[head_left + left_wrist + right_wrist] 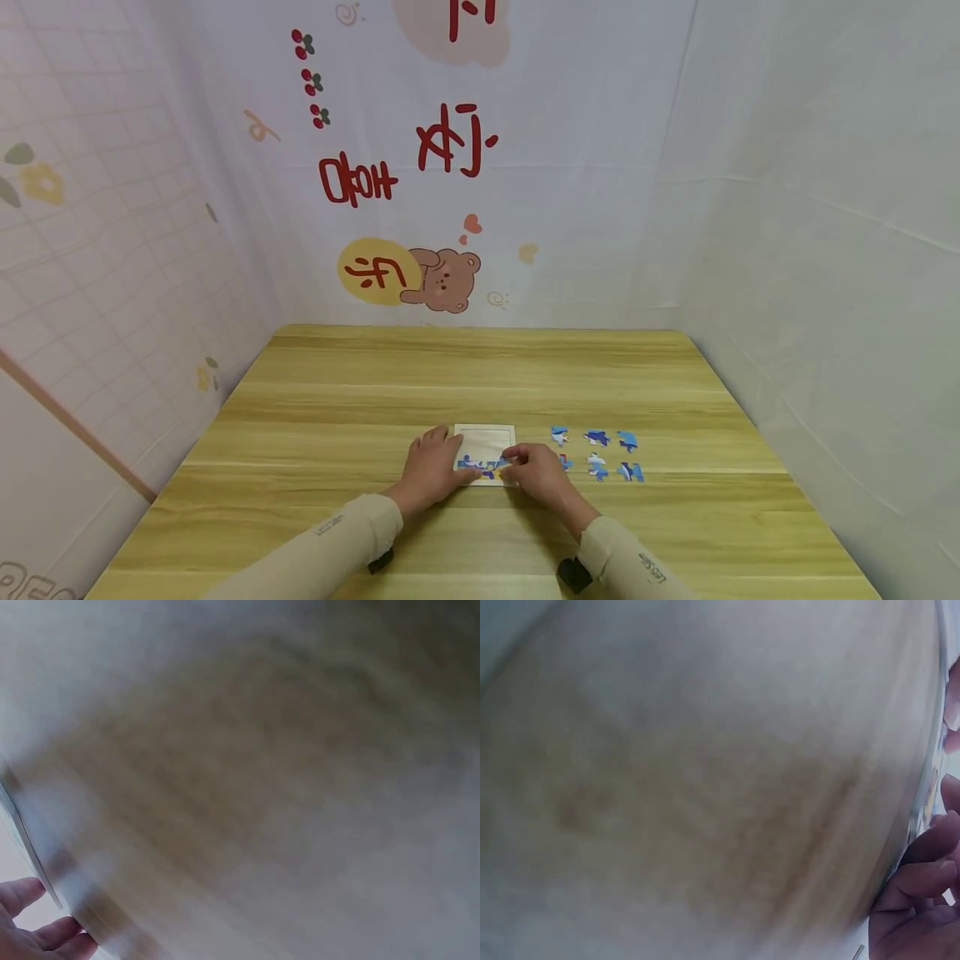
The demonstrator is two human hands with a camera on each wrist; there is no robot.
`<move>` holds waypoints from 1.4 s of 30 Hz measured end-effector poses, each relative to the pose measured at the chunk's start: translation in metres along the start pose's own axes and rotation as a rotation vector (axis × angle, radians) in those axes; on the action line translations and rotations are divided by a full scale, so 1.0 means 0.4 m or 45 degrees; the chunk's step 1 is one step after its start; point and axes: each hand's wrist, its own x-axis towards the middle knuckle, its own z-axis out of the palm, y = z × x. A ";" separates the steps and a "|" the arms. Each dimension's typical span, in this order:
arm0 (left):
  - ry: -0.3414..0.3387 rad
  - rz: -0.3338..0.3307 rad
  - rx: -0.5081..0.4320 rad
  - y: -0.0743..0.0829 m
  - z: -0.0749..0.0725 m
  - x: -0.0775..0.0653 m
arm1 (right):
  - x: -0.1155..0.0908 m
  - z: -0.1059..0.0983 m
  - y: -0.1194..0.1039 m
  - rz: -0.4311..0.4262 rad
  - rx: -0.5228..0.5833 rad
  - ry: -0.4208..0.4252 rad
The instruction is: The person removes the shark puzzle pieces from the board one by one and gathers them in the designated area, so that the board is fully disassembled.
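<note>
A white puzzle tray [486,433] lies on the table, with several joined blue-and-white jigsaw pieces [480,464] along its near part. My left hand [433,468] rests on the tray's left edge, its thumb reaching over the lower pieces. In the left wrist view, fingers [56,932] lie at the tray's edge. From the right, my right hand [542,473] pinches a jigsaw piece [502,467] at the row's right end between thumb and forefinger; the fingers partly cover it. Curled fingers [922,881] show at the right wrist view's edge.
Right of the tray lie several loose jigsaw pieces [597,437] in two rows, one partly hidden behind my right hand. The wood-grain table [360,375] meets a printed cloth backdrop [585,250] at its far edge. Both wrist views mostly show blurred tabletop.
</note>
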 end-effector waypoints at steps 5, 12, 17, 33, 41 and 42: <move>-0.007 0.008 0.005 0.003 0.004 -0.002 | -0.001 -0.005 0.006 -0.014 0.030 -0.004; -0.005 0.005 0.002 0.008 0.004 0.004 | 0.002 -0.013 0.014 -0.044 0.077 -0.026; -0.010 -0.004 -0.008 0.008 0.005 0.007 | -0.001 -0.020 0.020 -0.014 0.105 -0.019; -0.016 -0.001 -0.043 0.012 0.000 -0.002 | -0.040 -0.090 0.055 0.111 0.372 -0.042; -0.022 -0.012 -0.042 0.009 -0.006 -0.003 | -0.081 -0.177 0.101 0.182 0.410 -0.066; -0.022 -0.015 -0.042 0.009 -0.007 -0.004 | -0.087 -0.188 0.109 0.188 0.416 -0.077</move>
